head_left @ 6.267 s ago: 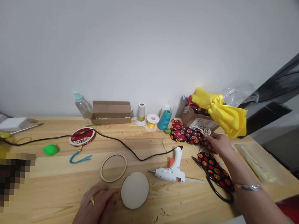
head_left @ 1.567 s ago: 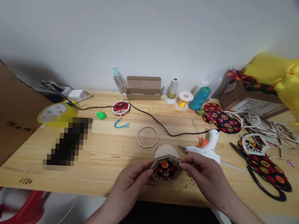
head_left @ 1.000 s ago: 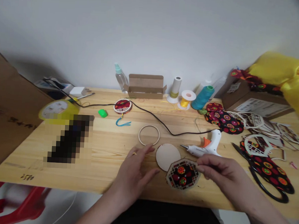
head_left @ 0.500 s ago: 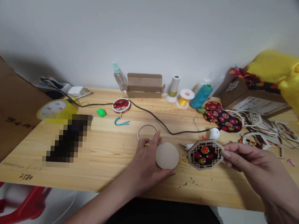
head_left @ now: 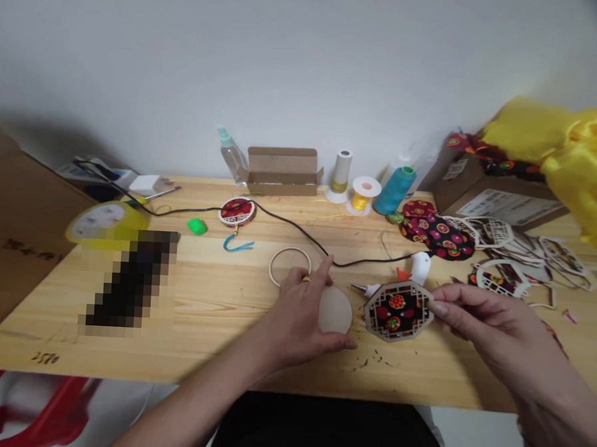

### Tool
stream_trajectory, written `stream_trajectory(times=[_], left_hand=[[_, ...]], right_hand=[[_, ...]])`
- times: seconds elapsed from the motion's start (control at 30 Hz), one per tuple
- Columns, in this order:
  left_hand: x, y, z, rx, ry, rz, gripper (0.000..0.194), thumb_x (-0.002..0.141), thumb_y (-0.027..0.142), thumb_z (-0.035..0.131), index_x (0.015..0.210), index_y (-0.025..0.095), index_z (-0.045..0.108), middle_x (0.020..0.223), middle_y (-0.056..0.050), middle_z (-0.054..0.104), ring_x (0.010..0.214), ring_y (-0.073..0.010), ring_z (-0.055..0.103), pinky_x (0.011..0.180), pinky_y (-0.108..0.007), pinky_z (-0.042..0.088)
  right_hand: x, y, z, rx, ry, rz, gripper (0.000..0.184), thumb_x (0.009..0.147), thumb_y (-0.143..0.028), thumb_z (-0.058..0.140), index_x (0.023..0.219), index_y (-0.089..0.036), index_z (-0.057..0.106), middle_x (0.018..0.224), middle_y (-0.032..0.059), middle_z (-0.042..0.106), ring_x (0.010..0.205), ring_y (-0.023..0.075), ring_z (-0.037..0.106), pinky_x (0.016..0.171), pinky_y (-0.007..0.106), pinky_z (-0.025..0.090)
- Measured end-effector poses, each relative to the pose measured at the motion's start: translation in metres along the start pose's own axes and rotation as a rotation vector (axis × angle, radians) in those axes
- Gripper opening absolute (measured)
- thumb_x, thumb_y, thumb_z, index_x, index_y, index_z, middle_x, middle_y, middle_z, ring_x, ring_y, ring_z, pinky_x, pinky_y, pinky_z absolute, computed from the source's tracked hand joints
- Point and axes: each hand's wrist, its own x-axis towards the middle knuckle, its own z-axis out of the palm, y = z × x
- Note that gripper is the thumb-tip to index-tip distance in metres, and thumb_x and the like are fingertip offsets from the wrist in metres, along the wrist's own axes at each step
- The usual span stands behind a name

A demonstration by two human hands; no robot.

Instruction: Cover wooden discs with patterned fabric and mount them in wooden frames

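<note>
Pale wooden workbench runs across the view, with a brown cardboard sheet leaning at the far left and a brown cardboard parcel box at the back right, under a crumpled yellow satin cloth. Thin black cord snakes over the bench behind a white hot glue gun with an orange trigger guard, and a teal thread cone stands at the back. Center front: right hand pinches the right edge of an octagonal wooden lattice frame between thumb and fingers, a firm grasp. Frame is backed with black fabric printed with red and green medallions, sits just right of the disc, face up, and has no clear long axis, being about as wide as tall; contact with the bench can't be told. Left hand is open, not clenched, resting over a plain round wooden disc, index finger raised, partly hiding it. Thin wooden ring lies just behind that hand.
</note>
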Motion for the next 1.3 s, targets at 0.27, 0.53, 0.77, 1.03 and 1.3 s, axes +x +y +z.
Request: stream_trajectory(times=[0.27, 0.53, 0.77, 1.03, 1.3], left_hand=[[-0.021, 0.003, -0.008, -0.141, 0.077, -0.035, 0.083, 0.073, 0.042, 0.071, 0.143, 0.015, 0.033, 0.128, -0.012, 0.056, 0.118, -0.0291, 0.039, 0.104, -0.046, 0.032], [-0.043, 0.012, -0.018, -0.740, 0.113, -0.237, 0.028, 0.084, 0.034, 0.059, 0.109, 0.025, 0.066, 0.096, -0.001, 0.067, 0.076, -0.0126, 0.057, 0.070, -0.025, 0.047], [-0.053, 0.004, -0.009, -0.692, 0.158, -0.274, 0.016, 0.073, 0.027, 0.070, 0.089, 0.023, 0.073, 0.078, 0.000, 0.070, 0.069, -0.0136, 0.061, 0.066, -0.025, 0.048], [-0.058, 0.001, -0.003, -0.539, 0.078, -0.225, 0.007, 0.077, 0.024, 0.066, 0.077, 0.022, 0.072, 0.073, 0.000, 0.072, 0.070, -0.0153, 0.063, 0.067, -0.026, 0.046], [-0.053, 0.003, -0.005, -0.578, 0.109, -0.372, 0.010, 0.074, 0.027, 0.065, 0.069, 0.020, 0.070, 0.061, 0.002, 0.066, 0.057, -0.0115, 0.056, 0.054, -0.022, 0.042]], right_hand=[[0.004, -0.013, 0.011, 0.000, -0.128, -0.034, 0.028, 0.076, -0.047, 0.064, 0.078, -0.020, 0.071, 0.072, 0.0035, 0.067, 0.063, 0.0126, 0.056, 0.056, 0.024, 0.043], [0.013, -0.038, 0.041, -0.253, -0.417, -0.178, 0.021, 0.085, -0.033, 0.053, 0.074, -0.021, 0.066, 0.065, -0.0004, 0.062, 0.061, 0.0120, 0.052, 0.056, 0.025, 0.040], [0.009, -0.047, 0.059, -0.428, -0.565, -0.257, 0.018, 0.088, -0.022, 0.050, 0.077, -0.022, 0.065, 0.072, -0.0016, 0.063, 0.068, 0.0115, 0.053, 0.061, 0.024, 0.038], [-0.002, -0.044, 0.058, -0.446, -0.535, -0.293, 0.018, 0.091, -0.024, 0.048, 0.082, -0.023, 0.064, 0.078, -0.0017, 0.062, 0.072, 0.0116, 0.053, 0.062, 0.025, 0.037], [-0.010, -0.030, 0.058, -0.196, -0.357, -0.147, 0.023, 0.091, -0.039, 0.050, 0.101, -0.026, 0.066, 0.095, 0.0009, 0.069, 0.086, 0.0151, 0.062, 0.072, 0.027, 0.047]])
